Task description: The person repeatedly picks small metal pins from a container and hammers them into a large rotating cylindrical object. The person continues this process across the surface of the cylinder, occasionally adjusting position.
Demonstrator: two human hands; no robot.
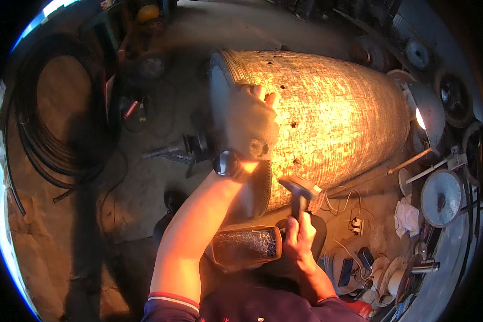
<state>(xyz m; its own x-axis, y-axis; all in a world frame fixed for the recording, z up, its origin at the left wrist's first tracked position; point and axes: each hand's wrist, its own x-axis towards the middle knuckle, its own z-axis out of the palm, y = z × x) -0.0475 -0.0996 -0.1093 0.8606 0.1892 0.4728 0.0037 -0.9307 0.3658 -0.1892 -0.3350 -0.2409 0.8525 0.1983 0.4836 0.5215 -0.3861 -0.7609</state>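
A large roller [326, 116] wrapped in coarse woven material lies across the view, strongly lit, with several small dark holes in its surface. My left hand [252, 122], in a worn fingerless glove with a dark watch at the wrist, rests on the roller near its left end, beside a toothed band [262, 193]. Whether the fingers pinch something small is hidden. In my right hand [302, 235] is a hammer [300, 188], gripped by its handle, its head close to the roller's lower side. Below the roller, before me, sits an open container [245, 244] holding many small shiny metal pieces.
A lit lamp [420, 118] with a round shade stands at the roller's right end. A metal shaft [165, 151] sticks out on the left. Coiled black hose [52, 161] lies farther left. Metal discs [442, 198], a white cloth [406, 217], spools [395, 281] and cables lie at right.
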